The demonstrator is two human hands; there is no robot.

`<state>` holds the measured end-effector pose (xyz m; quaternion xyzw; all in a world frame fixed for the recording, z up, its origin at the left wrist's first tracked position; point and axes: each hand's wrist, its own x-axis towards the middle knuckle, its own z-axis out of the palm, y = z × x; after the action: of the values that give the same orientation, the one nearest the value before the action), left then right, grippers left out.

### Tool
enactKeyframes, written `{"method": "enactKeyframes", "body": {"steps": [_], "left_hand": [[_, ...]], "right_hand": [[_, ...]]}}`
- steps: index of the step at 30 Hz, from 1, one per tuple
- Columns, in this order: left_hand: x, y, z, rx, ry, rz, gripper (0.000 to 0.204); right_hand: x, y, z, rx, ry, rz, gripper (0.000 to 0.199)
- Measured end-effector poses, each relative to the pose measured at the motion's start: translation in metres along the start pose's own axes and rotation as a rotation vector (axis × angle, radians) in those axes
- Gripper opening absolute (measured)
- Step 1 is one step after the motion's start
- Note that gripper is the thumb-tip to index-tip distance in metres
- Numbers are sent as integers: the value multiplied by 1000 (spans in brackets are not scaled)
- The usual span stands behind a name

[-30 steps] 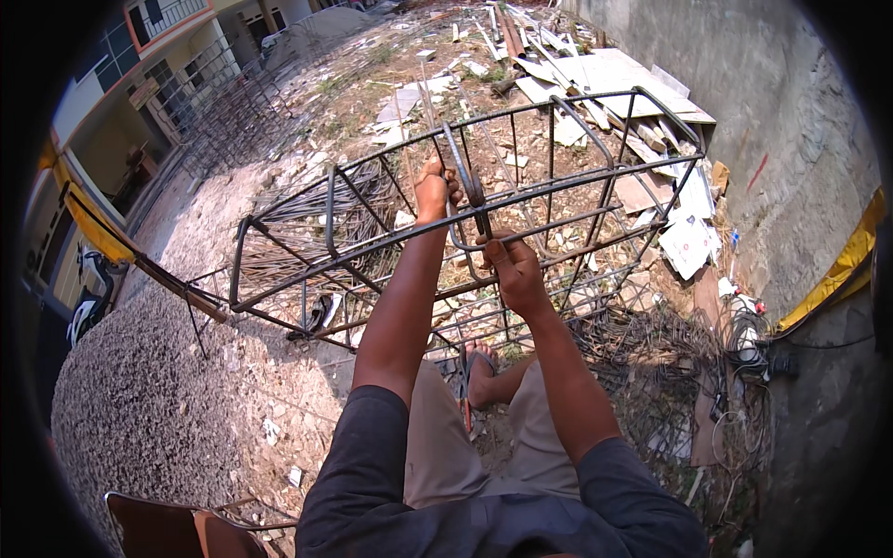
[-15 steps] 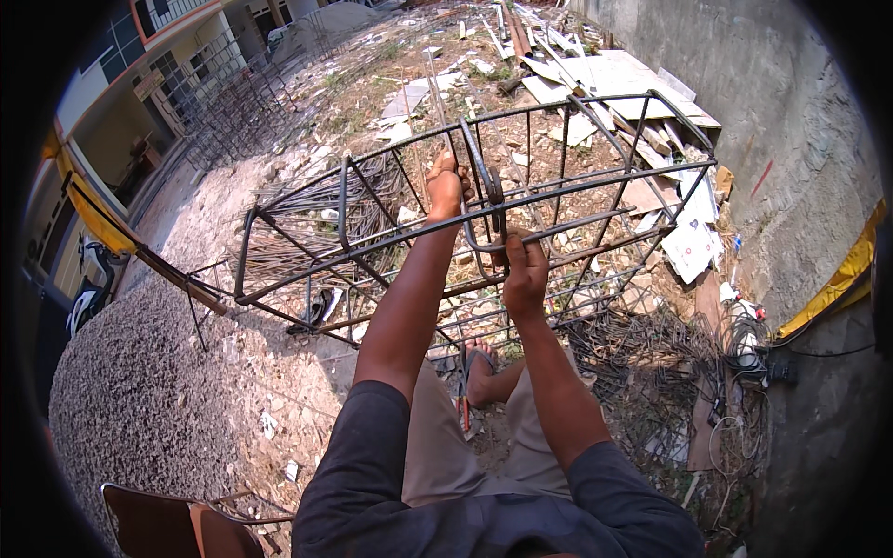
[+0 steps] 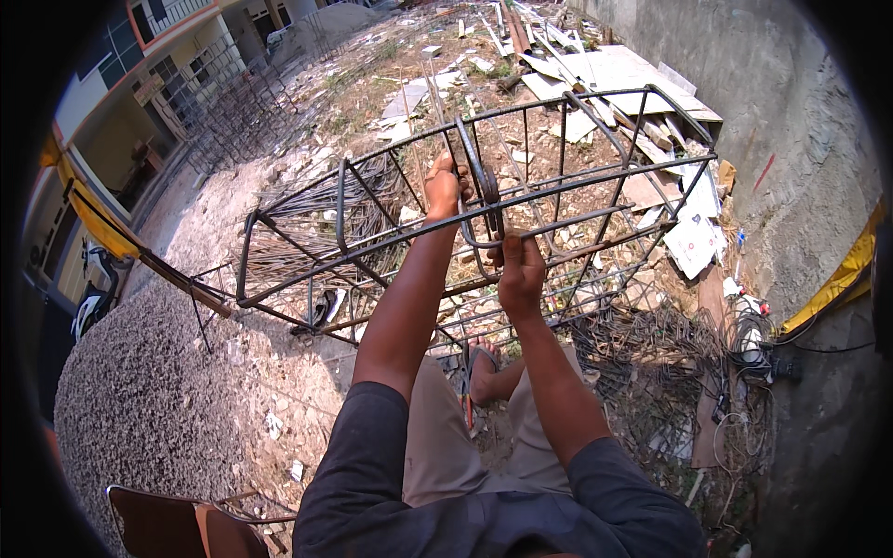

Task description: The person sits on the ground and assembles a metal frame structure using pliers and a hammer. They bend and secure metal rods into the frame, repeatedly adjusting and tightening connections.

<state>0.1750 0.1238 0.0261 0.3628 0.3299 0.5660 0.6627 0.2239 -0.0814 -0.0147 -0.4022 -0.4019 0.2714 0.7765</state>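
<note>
A long rebar cage [image 3: 558, 191] of dark steel bars and bent ties spans the view at waist height. Several rebar stirrups [image 3: 477, 167] stand bunched together near its middle. My left hand [image 3: 443, 189] reaches past the near top bar and is closed around the left side of the bunched stirrups. Lower and to the right, my right hand [image 3: 521, 274] pinches the stirrups' bottom corner between thumb and fingers. Its fingertips are partly hidden behind the steel.
Loose rods [image 3: 316, 223] lie beyond the cage at left. A gravel heap [image 3: 139, 400] and a brown chair [image 3: 158, 521] are at lower left. Scrap boards [image 3: 623, 74] lie by the concrete wall [image 3: 791, 139]. Tangled wire [image 3: 651, 353] covers ground at right. Red-handled pliers [image 3: 468, 409] appear near my foot.
My right hand has shifted slightly left along with the lower part of the stirrups. My left hand keeps its grip, almost unmoved.
</note>
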Motion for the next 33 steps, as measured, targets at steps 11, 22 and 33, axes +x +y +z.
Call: {"method": "enactKeyframes", "body": {"steps": [11,22,33], "left_hand": [[-20,5,5,-170,-95,-103,29],[-23,19,11,76,166,-62,31],[-139,-15,-7,-10,-86,22,35]], "right_hand": [[0,11,-4,6,-8,-34,31],[3,5,0,-19,-6,-56,32],[3,9,3,-25,42,-141,29]]}}
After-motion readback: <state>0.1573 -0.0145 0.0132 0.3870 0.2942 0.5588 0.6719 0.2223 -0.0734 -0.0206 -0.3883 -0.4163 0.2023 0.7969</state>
